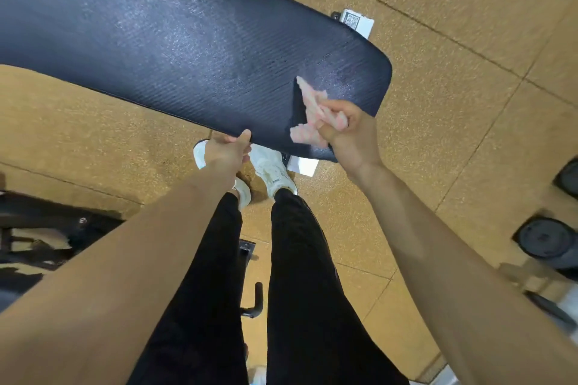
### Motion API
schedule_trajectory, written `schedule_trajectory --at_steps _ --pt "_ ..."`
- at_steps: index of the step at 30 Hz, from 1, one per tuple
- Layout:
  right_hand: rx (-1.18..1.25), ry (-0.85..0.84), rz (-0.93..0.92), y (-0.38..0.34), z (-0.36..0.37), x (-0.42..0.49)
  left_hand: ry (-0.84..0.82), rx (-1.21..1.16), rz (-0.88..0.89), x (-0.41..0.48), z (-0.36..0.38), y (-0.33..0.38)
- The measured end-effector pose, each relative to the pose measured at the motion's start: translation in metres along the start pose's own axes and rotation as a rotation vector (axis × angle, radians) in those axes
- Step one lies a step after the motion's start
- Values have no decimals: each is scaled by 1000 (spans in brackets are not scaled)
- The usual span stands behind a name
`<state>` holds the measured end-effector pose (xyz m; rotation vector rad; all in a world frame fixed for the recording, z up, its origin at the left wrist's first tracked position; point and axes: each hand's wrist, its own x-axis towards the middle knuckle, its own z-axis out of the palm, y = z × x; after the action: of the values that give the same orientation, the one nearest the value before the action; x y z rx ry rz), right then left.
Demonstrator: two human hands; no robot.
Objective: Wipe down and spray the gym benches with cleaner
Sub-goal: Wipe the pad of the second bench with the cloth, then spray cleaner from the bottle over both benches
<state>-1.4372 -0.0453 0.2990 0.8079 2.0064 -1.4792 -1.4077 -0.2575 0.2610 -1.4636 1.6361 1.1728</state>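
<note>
Head view, read left to right. At the far left, dark equipment (47,237) stands on the tan floor (78,122), well apart from the work. The bench pad (187,40), black and ribbed, crosses the upper frame diagonally from the left edge to its rounded end at the right. A pale sheen shows on its middle. I cannot tell whether that is a damp film or reflected light.

My left hand (230,150) grips the pad's near edge, thumb on top and fingers curled out of sight beneath. I judge the purpose to be bracing the pad so that wiping pressure does not rock it. Below this hand my white shoes (272,172) stand just beside the bench, partly hidden under its edge.

My right hand (350,134) is closed round a pink cloth (309,112), which is bunched in the fist with loose corners sticking out. The cloth touches the pad near the rounded end, close to the near edge. Bunching it gives a firm wad to press with.

Past the pad's far edge shows a white label (355,22) bearing a square code. At the far right, round dark weights (544,237) lie on the floor.

No spray bottle is in view. The step in hand appears to be wiping the end section. The next strokes need to cover the corner and the rim.
</note>
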Motion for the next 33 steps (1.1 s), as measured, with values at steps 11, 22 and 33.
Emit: schedule_trajectory --at_steps 11,22,33 --pt "-244 -621 35 -52 18 -86 -556 -241 217 -101 -59 -21" --pt "-705 -915 -75 -70 50 -189 -309 -608 207 -215 -141 -131" --pt "-1171 -1301 -384 21 55 -335 180 -1040 196 -329 -105 -351"
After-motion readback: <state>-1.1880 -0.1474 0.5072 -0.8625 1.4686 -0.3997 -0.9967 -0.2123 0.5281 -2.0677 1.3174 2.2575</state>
